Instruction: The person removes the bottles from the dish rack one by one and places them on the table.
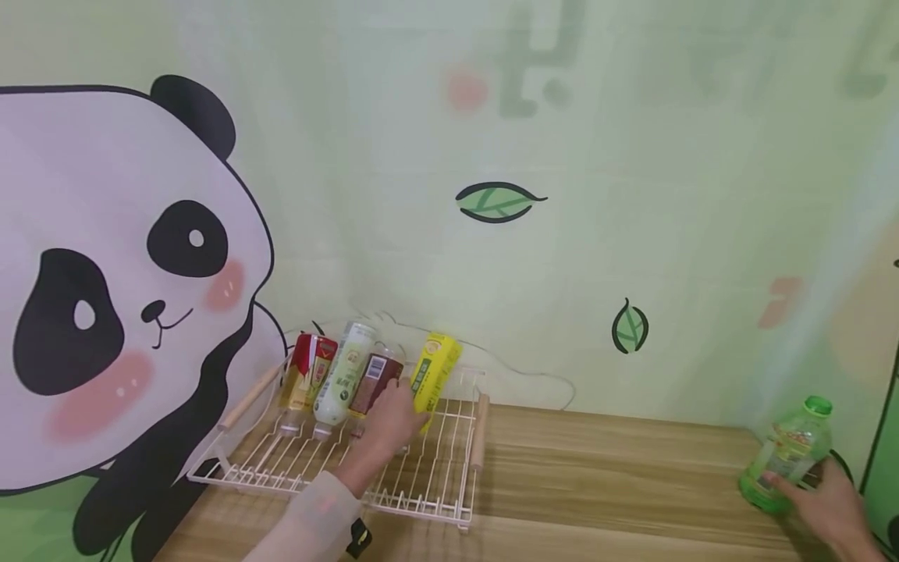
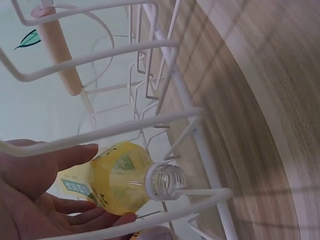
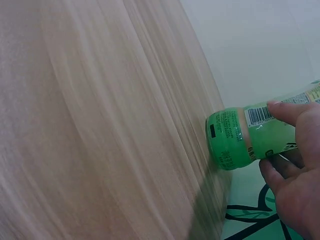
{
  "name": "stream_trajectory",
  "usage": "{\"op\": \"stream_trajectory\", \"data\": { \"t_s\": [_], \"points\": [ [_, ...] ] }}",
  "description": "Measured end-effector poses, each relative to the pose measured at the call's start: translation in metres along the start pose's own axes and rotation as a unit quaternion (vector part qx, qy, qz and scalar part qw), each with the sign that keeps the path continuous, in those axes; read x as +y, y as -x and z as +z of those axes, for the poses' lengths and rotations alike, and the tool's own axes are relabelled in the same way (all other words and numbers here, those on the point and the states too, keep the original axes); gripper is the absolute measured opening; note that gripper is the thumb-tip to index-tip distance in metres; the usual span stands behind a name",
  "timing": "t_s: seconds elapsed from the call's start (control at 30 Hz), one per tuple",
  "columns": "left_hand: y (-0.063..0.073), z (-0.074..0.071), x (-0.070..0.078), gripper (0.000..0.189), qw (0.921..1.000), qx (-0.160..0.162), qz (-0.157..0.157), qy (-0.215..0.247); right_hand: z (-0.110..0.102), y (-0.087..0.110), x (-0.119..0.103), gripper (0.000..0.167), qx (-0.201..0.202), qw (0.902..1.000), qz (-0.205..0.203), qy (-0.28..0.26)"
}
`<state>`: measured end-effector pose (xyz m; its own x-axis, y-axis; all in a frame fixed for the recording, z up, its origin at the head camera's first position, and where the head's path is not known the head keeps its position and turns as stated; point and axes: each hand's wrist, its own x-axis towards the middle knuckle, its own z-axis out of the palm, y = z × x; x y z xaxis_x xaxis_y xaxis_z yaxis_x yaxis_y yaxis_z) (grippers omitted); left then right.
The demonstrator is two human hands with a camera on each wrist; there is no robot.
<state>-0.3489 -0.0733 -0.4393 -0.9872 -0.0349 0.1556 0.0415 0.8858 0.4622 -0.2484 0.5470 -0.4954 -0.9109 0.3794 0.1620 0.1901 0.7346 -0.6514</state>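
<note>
My left hand [image 1: 393, 414] reaches over a white wire rack [image 1: 281, 488] and holds a yellow-labelled bottle [image 1: 437, 363] that leans neck down in it. In the left wrist view, the thumb and fingers lie on opposite sides of this bottle [image 2: 120, 175], and its clear neck has no cap. Beside it lean a dark-red-labelled bottle [image 1: 379, 378], a pale green-white bottle [image 1: 346, 375] and a red-and-gold bottle [image 1: 309, 371]. At the far right my right hand [image 1: 832, 507] grips a green bottle [image 1: 787, 457], cap up and slightly tilted. Whether its base [image 3: 220, 140] touches the table cannot be told.
The rack has wooden handles [image 1: 481, 433] on its sides and stands on a wood-grain table [image 1: 604, 468]. Behind hangs a green backdrop [image 1: 393, 156] with a panda picture. A small black-and-yellow object [image 1: 359, 538] lies below the rack's front edge.
</note>
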Motion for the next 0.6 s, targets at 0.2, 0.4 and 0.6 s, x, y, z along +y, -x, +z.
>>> {"op": "stream_trajectory", "data": {
  "t_s": [0.2,0.4,0.6],
  "points": [
    [0.0006,0.0036,-0.001,0.069,0.9998,0.016,0.014,0.003,0.0003,0.0003,0.0003,0.096,-0.015,0.9984,0.054,-0.011],
    [0.0005,0.0046,-0.0022,0.068,0.9994,0.025,0.023,0.003,0.0004,0.0003,0.0007,0.093,-0.018,0.9972,0.072,-0.011],
    [-0.0001,0.0034,-0.0033,0.064,0.9991,0.032,0.027,0.002,-0.0019,-0.0018,-0.0019,0.094,-0.03,0.9969,0.071,-0.014]
  ]
}}
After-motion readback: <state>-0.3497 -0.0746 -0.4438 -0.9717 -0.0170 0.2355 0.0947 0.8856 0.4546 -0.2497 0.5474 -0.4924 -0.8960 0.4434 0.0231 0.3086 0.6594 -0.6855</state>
